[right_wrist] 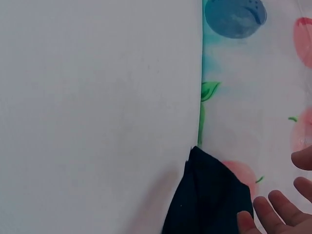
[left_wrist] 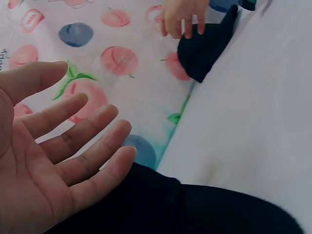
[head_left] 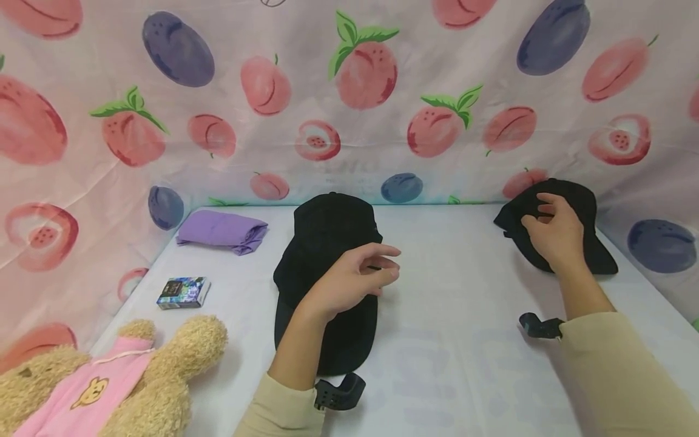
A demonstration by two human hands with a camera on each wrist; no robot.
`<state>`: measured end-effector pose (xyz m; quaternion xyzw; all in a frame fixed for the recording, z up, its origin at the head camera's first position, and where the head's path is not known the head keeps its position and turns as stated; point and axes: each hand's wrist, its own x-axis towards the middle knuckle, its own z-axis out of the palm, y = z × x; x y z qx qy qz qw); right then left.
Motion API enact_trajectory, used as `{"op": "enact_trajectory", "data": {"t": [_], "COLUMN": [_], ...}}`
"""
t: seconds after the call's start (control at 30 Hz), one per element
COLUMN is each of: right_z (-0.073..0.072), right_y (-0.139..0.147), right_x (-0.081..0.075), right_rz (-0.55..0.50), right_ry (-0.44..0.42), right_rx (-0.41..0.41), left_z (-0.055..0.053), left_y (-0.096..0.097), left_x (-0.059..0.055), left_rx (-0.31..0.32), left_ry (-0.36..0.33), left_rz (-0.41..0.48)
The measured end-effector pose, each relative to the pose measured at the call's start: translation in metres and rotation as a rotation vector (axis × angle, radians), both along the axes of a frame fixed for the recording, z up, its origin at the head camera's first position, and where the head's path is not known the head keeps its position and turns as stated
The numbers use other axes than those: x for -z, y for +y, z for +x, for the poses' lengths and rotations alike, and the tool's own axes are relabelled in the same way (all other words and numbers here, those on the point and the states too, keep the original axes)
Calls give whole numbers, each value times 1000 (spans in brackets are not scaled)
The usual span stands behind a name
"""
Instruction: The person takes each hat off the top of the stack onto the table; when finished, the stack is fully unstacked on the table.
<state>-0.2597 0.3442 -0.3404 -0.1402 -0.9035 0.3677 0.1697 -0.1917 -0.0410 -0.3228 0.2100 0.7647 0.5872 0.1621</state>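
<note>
A black baseball cap [head_left: 333, 227] lies near the middle of the white table, its brim toward me. Above it hovers my left hand [head_left: 352, 276], fingers loosely bent and holding nothing; the left wrist view shows the palm [left_wrist: 39, 180] with fingers spread and the cap's dark edge [left_wrist: 204, 207] below. At the far right another black cap [head_left: 587, 212] sits by the back curtain. My right hand [head_left: 557, 230] is in front of it, fingers relaxed, with nothing between them. In the right wrist view the fingertips [right_wrist: 275, 200] appear beside that cap [right_wrist: 209, 195]; whether they touch it I cannot tell.
On the left are a folded purple cloth [head_left: 221, 230], a small blue patterned box [head_left: 184, 292] and a teddy bear [head_left: 191, 346] in a pink top. A fruit-print curtain [head_left: 382, 139] stands along the back and sides. Each wrist wears a black camera mount [head_left: 341, 393].
</note>
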Motion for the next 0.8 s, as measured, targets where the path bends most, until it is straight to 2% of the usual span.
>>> {"op": "enact_trajectory", "data": {"t": [0.17,0.43,0.8], "right_z": [2,1,1], "right_y": [-9,-19,-29], "right_x": [0,-1,-1], "right_rz": [-7,-16,-96], "right_ry": [-14,-42,-92], "right_rx": [-41,-117,-251], "left_z": [-1,4,9], "left_y": [-8,-16,-31], "left_x": [-4,-16,-22], "left_rx": [4,20,27], "left_ry": [21,49,70], "left_rz": [9,20,14]}}
